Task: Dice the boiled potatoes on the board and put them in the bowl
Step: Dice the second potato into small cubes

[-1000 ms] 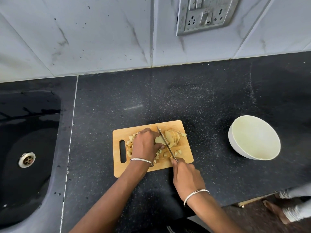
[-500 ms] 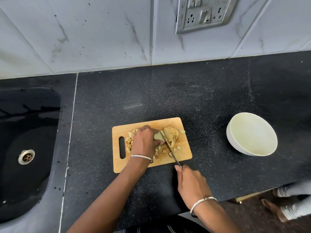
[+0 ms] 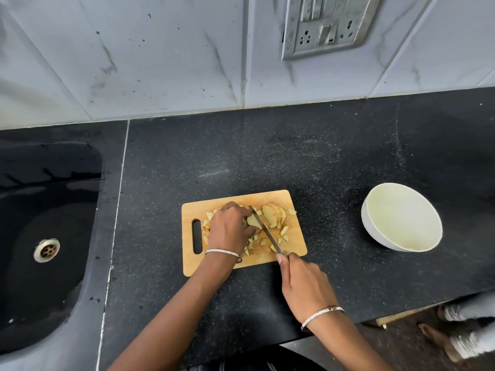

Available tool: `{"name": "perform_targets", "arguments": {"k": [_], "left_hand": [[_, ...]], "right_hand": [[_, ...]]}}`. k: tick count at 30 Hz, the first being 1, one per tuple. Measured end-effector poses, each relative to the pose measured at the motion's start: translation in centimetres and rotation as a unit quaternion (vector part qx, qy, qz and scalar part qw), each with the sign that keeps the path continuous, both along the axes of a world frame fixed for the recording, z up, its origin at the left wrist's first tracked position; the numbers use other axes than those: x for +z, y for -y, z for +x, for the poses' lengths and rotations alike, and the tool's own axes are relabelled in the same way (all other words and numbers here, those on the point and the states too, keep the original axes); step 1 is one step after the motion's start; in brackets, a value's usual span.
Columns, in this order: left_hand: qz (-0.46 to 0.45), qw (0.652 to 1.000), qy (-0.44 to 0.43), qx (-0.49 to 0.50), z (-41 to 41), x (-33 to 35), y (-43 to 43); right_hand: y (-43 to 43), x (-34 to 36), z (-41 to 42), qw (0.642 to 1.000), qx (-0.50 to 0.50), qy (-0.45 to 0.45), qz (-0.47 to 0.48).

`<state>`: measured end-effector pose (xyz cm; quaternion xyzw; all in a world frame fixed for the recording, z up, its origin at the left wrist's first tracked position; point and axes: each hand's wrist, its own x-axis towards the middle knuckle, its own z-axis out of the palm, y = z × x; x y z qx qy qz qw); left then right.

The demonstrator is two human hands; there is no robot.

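On the black speckled stone counter (image 3: pixel 267 162), the round white bowl (image 3: pixel 373 231) stands well right of the rectangular wooden board (image 3: pixel 270 198). The left hand (image 3: pixel 230 228) curls its fingers over 1 pale boiled potato chunk (image 3: pixel 253 222) on the board. The right hand (image 3: pixel 305 285) grips the steel knife (image 3: pixel 265 231) with its index finger along the spine; the blade has slid slightly forward since 0.5 s ago.

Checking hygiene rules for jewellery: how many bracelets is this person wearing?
2. The left-wrist bracelet sits over the near part of the cutting board; the right-wrist bracelet is above the counter, near its front edge. Any further up the arms would be hidden.
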<state>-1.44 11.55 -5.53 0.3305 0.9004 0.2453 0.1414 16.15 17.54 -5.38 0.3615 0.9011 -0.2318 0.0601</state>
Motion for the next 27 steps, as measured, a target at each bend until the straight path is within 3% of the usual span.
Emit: {"name": "perform_targets", "arguments": {"k": [15, 27], "left_hand": [[0.026, 0.998, 0.044, 0.030, 0.1, -0.5, -0.2], [0.011, 0.999, 0.031, -0.001, 0.1, 0.1, -1.1]], "right_hand": [[1.1, -0.3, -3.0, 0.998, -0.032, 0.062, -0.010], [0.3, -0.4, 1.7, 0.999, -0.030, 0.028, -0.014]]}}
